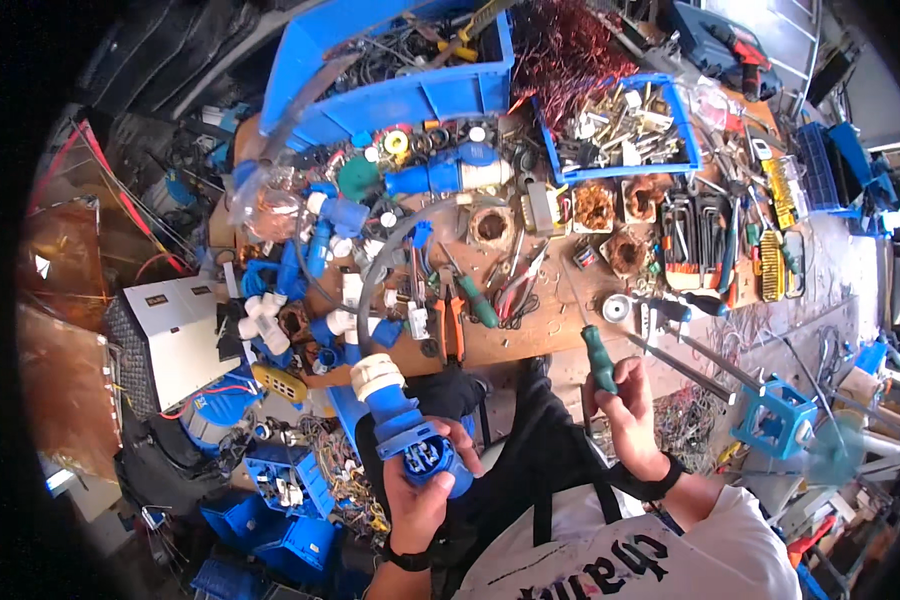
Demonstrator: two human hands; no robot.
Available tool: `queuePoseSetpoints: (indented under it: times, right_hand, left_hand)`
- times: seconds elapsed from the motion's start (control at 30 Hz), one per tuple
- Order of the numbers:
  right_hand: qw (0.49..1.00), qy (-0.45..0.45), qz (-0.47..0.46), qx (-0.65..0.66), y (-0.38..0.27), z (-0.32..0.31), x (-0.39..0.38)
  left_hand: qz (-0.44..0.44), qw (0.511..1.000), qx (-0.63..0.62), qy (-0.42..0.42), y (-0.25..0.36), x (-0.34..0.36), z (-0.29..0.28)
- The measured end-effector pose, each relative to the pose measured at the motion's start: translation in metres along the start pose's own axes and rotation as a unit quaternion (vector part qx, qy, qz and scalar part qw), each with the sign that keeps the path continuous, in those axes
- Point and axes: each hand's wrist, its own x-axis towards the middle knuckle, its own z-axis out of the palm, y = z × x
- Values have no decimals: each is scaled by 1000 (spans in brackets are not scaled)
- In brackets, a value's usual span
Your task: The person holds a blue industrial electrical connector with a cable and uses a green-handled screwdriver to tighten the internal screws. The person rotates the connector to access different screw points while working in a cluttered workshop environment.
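My left hand (413, 510) is wrapped round a blue industrial plug connector (390, 418) above my lap. Its open end faces up toward me and shows metal contacts inside, while a cream-white ring nut (376, 373) caps the far end. From that nut a grey cable (372, 285) curves up over the table. My right hand (630, 422) grips a screwdriver by its green handle (598, 357), shaft pointing away from me and apart from the connector. Between the hands, at the table's front edge, lie orange-handled pliers (451, 318) and a second green-handled screwdriver (478, 302).
A large blue crate (390, 105) of cables stands at the back, beside a smaller blue bin (625, 172) of metal parts. Blue and white connector pieces crowd the table's left. To the right are a hex-key set (695, 235) and a teal metal frame (773, 420) on bars.
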Motion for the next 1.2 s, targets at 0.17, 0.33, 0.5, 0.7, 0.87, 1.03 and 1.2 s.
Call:
queuePoseSetpoints:
  times: [0.17,0.33,0.5,0.7,0.87,1.03,1.2]
  right_hand:
    - [990,60,124,30,17,-16,12]
    - [981,105,154,-47,62,-28,30]
    - [977,153,143,-45,104,-30,55]
    - [973,140,145,-111,128,-23,91]
    - [972,117,126,-162,128,-7,109]
    - [918,26,74,-389,146,8,111]
    - [893,-57,67,-442,149,39,132]
  left_hand:
    - [18,998,51,24,6,3,-5]
    - [-20,996,33,80,-7,14,-28]
    - [-41,993,18,106,-24,14,-55]
    - [-29,990,-28,139,-29,8,-84]
    - [-29,980,0,199,-29,5,-92]
    - [-29,978,-28,205,-31,-3,-106]
    - [-110,964,1,243,-32,-27,-124]
